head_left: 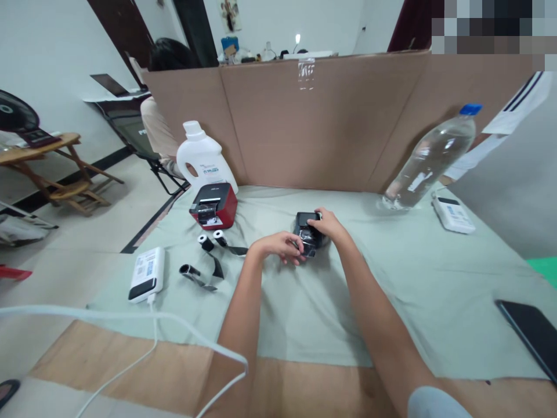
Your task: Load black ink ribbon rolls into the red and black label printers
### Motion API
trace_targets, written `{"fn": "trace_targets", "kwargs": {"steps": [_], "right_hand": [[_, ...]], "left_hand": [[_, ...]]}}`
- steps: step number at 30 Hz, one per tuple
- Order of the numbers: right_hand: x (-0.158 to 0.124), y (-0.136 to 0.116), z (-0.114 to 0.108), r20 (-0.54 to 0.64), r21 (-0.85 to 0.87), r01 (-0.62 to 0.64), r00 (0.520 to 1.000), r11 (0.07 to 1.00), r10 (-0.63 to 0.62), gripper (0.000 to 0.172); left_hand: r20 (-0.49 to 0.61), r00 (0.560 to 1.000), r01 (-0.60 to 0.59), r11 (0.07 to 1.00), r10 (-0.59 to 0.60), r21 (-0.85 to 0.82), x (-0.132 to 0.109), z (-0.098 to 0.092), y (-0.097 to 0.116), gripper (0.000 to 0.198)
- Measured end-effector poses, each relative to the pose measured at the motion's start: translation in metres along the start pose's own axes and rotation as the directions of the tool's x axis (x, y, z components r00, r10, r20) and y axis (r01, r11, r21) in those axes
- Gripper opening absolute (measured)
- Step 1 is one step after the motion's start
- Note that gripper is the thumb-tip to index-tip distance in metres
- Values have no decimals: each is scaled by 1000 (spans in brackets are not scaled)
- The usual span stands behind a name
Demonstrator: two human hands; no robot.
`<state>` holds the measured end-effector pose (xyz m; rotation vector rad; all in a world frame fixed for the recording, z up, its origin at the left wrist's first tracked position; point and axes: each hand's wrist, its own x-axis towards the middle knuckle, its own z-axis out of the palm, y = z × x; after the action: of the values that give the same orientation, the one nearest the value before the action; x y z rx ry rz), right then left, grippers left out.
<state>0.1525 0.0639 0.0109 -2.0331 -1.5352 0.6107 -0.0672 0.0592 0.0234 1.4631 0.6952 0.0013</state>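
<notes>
A small black device [307, 230] with a shiny strip of black film at its front sits on the pale green cloth [391, 290] in the middle of the table. My right hand [327, 225] is wrapped round its right side. My left hand [284, 246] is curled at its left front, fingers pinched on the film end. To the left lie several small film rolls [208, 241] with black strips trailing, and a red and black label printer [214, 205] behind them.
A white detergent jug [203, 157] stands at the back left, a clear water bottle [429, 159] at the back right, a cardboard screen [331, 116] behind. A white power bank [147, 274] with cable lies left, a white device [452, 213] and black phone [528, 328] right. Another person sits behind the screen.
</notes>
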Motion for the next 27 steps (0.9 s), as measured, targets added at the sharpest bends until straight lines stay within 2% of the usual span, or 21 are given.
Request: {"fn": "trace_targets", "kwargs": {"steps": [3, 6, 9, 11, 14, 17, 19, 21, 23, 24, 27], "right_hand": [[-3, -5, -5, 0, 2, 20, 1000, 1000, -20, 57], [-13, -16, -5, 19, -22, 13, 1000, 1000, -12, 68], [-28, -35, 6, 65, -139, -62, 995, 988, 72, 87], [-37, -49, 16, 51, -225, -130, 988, 965, 145, 96], [-43, -63, 24, 20, -249, -166, 984, 954, 177, 94], [-47, -56, 12, 16, -205, -95, 995, 974, 101, 88], [-53, -35, -9, -15, -201, -36, 999, 979, 34, 85], [-61, 0, -38, -70, -228, 7, 997, 974, -24, 80], [-68, 48, -73, -143, -258, 16, 988, 966, -54, 78], [-71, 75, -91, -200, -273, -2, 978, 962, -55, 78], [-73, 154, -142, -333, -338, -121, 943, 933, 2, 78]], "left_hand": [[-24, 1000, -10, 1000, 10, -11, -6, -6, -2, 34], [-34, 999, 6, 1000, -5, 4, -9, -11, -7, 32], [-25, 997, 68, 997, -67, 44, -6, -13, -15, 28], [-37, 994, 105, 993, -103, 54, -1, -10, -20, 25], [-33, 989, 148, 985, -146, 91, 7, -3, -21, 20], [-8, 983, 182, 971, -183, 157, 15, 10, -11, 20], [-71, 979, 203, 949, -192, 239, 17, 26, 0, 22], [-247, 959, 233, 879, -138, 416, 16, 50, 9, 25], [-438, 899, 288, 726, 21, 624, 11, 82, 12, 29], [-490, 864, 305, 651, 118, 695, 7, 98, 9, 33], [-397, 862, 198, 511, 316, 837, -8, 142, -14, 53]]}}
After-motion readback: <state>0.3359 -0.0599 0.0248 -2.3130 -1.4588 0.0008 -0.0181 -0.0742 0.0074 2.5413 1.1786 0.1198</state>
